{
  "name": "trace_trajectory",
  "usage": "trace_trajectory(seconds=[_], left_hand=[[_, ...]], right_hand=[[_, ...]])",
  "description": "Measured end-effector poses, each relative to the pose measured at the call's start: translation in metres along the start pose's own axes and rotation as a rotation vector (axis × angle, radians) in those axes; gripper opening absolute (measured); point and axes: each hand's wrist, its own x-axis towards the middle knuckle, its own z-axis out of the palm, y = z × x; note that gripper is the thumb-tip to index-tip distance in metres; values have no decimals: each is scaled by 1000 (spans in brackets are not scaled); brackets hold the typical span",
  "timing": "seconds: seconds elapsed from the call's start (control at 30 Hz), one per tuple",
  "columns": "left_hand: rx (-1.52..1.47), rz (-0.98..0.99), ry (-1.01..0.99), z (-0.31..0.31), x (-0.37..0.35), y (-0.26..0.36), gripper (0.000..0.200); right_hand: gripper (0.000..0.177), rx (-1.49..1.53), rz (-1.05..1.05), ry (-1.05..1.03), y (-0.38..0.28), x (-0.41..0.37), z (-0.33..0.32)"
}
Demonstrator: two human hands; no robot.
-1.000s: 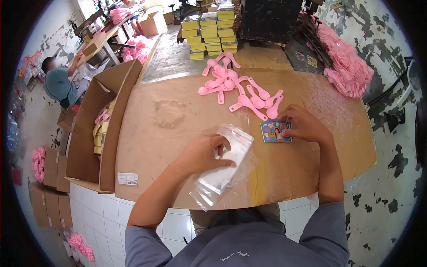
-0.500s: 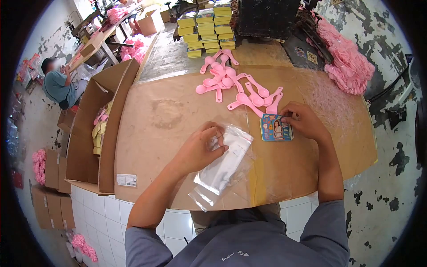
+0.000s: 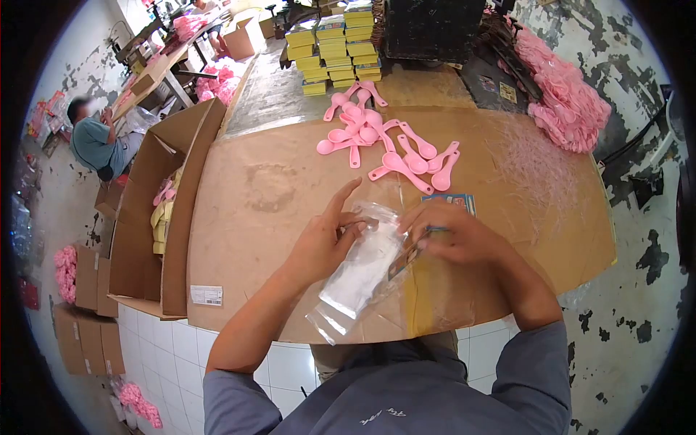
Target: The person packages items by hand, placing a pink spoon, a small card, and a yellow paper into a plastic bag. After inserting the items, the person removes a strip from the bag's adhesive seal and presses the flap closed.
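Observation:
My left hand pinches a stack of clear plastic bags at the upper edge, thumb on top and index finger raised. At the bags' top right corner, my right hand holds a printed card, blurred by motion and largely covered by the fingers. Beyond that hand, the edge of a blue card stack shows on the cardboard table cover. Several pink measuring spoons lie in a loose heap farther back.
Stacks of yellow-edged cards stand at the back beside a black box. An open carton is along the left edge. Pink pieces pile up at the right, near clear plastic strands. A person sits far left.
My right hand has moved left from the card stack to the bags, bringing a card with it. My left index finger has lifted away from the bags.

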Motion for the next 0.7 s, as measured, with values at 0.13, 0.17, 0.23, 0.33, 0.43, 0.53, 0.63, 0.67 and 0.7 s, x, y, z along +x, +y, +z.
trace_trajectory(seconds=[0.13,0.17,0.23,0.33,0.43,0.53,0.63,0.67,0.7], left_hand=[[75,139,82,-3,-1,-2,70],[101,188,117,-4,-1,-3,70],[-221,178,144,-3,6,-14,67],[-499,122,97,-15,5,-8,63],[-585,107,43,-21,3,-3,63],[-599,83,-4,-15,1,-4,66],[-613,17,-78,-8,-3,3,70],[-619,8,-95,-4,-2,2,73],[-625,0,-112,-2,-1,1,75]], right_hand=[[21,-224,28,-115,0,2,16],[20,-206,34,-100,3,2,18],[18,-171,47,-69,7,0,19],[17,-92,65,-22,7,1,17],[15,-1,294,150,15,-2,7],[14,302,361,439,17,2,10],[14,417,336,497,3,6,7],[15,373,304,497,0,7,9],[16,328,273,497,-2,7,11]])
